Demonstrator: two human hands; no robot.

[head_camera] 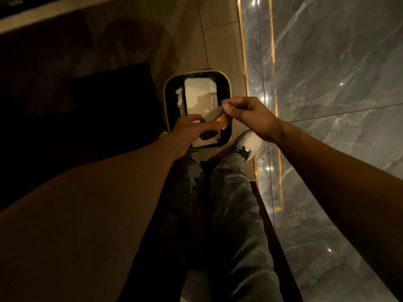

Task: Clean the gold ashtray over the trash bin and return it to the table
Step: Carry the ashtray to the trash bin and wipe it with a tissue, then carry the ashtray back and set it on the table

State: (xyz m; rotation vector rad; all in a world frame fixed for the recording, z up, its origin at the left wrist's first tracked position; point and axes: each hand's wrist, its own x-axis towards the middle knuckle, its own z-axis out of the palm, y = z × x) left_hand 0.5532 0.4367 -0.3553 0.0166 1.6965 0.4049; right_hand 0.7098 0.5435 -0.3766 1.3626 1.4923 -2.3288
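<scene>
Step in hand, as I read it: wiping out the shiny gold metal ashtray (223, 122) over the square cream-rimmed trash bin with black liner (166, 99), centre of frame.

Left hand (192, 129) is closed around the ashtray, gripping it from the left and underneath, with the fingers wrapped under it. Right hand (246, 114) is pinched shut on what looks like a thin pale wipe or tissue (214, 113). Lighting is dim, so I can't confirm the material. The wipe's lower edge meets the ashtray's upper rim.

How to do it well (judgement):
- Keep the ashtray inside the bin outline so ash drops onto the white cardboard box (199, 94) in the bin, not the tan tiled floor (218, 44).
- Tilt the open side down toward the bin and wipe from the held side outward.
- Left-hand grip stays firm; polished metal is likely slippery.
- Watch the white sneaker (250, 140) just beside the bin's lower right corner, since spill could land there.

Ashtray position: just right of the left hand and touching it, directly below-left of the right hand's fingertips, above the lower half of the bin opening. Only a small gold edge shows; the rest is hidden by hand and wipe.

No bench identifiable in frame. The grey marble wall panel (327, 83) fills the right side.
</scene>
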